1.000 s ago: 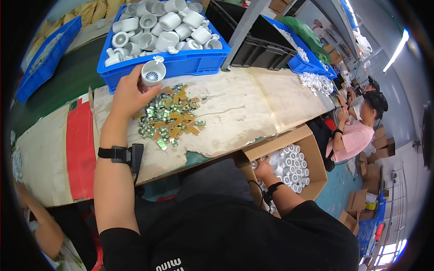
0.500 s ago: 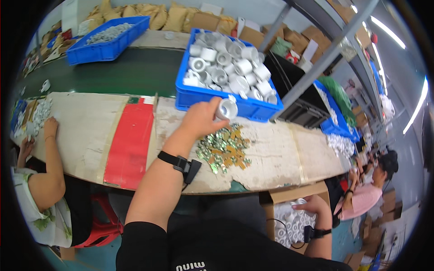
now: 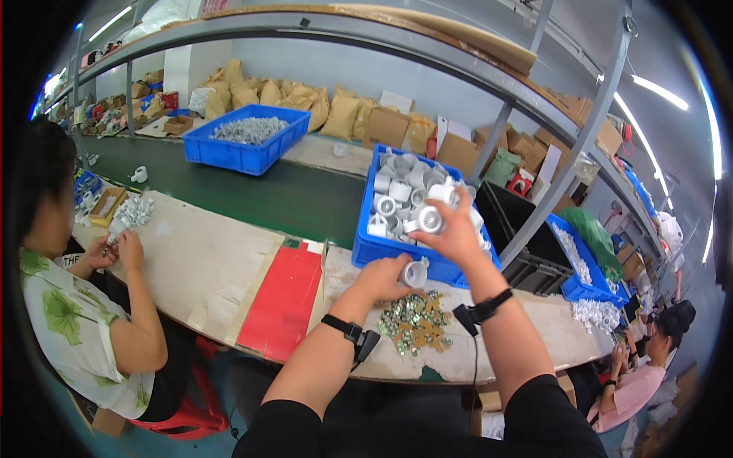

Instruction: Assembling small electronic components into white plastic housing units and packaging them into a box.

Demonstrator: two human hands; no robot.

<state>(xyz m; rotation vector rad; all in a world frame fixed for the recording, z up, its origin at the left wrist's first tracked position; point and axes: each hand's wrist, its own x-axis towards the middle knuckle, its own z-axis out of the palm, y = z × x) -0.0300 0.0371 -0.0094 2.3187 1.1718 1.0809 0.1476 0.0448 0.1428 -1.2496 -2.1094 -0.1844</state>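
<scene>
My left hand (image 3: pixel 385 278) is closed around a white plastic cup-shaped part (image 3: pixel 414 273), its open round end facing up, just in front of the blue crate (image 3: pixel 367 249). Over the crate's near right side, my right hand (image 3: pixel 458 233) grips a white cylindrical part (image 3: pixel 429 220) with a slotted round end. Many similar white parts (image 3: pixel 398 189) fill the crate in a heap. Below my left hand, a pile of small shiny metal and brownish pieces (image 3: pixel 418 322) lies on the cardboard-covered table.
A green conveyor belt (image 3: pixel 252 195) runs behind the table, carrying another blue crate (image 3: pixel 237 159) of small parts. A grey metal post (image 3: pixel 561 145) and black crate (image 3: pixel 534 256) stand right. Co-workers (image 3: pixel 92 328) sit left and right. A cardboard box (image 3: pixel 566 388) stands below the table edge.
My right hand has come up from the cardboard box to above the crate, where it holds a white part. My left hand still holds its cup-shaped part. The view has tilted up.
</scene>
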